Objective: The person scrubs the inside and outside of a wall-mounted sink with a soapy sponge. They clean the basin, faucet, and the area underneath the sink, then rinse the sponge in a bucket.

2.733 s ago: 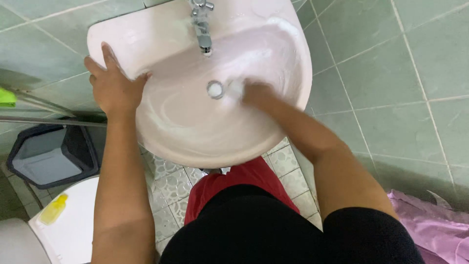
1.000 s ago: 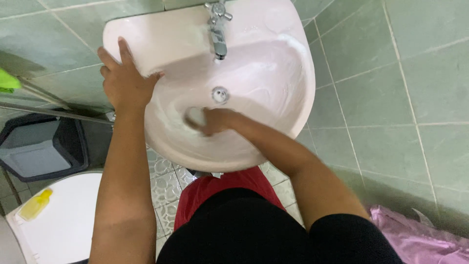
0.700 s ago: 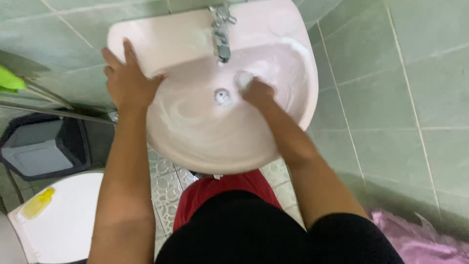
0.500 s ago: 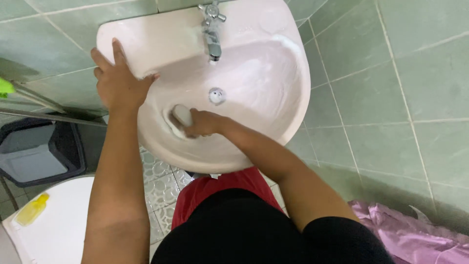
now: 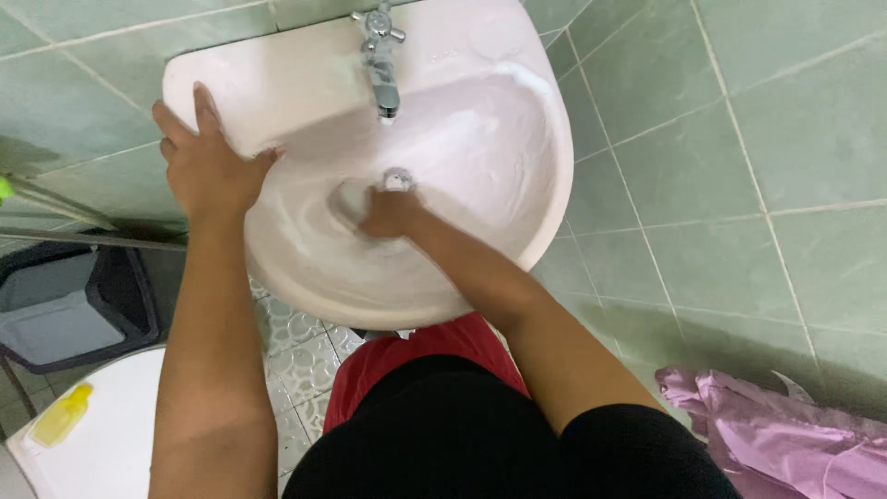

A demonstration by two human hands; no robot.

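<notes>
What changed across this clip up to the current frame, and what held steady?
The right hand went back and forth inside the basin of the sink: right of the drain, then lower left, right again, lower left, and now just below the drain. It presses a pale pad, mostly hidden, throughout. The left hand stayed flat on the sink's left rim; the tap stayed untouched.

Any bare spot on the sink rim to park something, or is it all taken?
Bare: the sink rim's back right corner, right of the tap. Also the back ledge between the tap and the left hand. Crowded: left rim, under that hand; basin centre, where the right hand presses a pale pad by the drain.
</notes>
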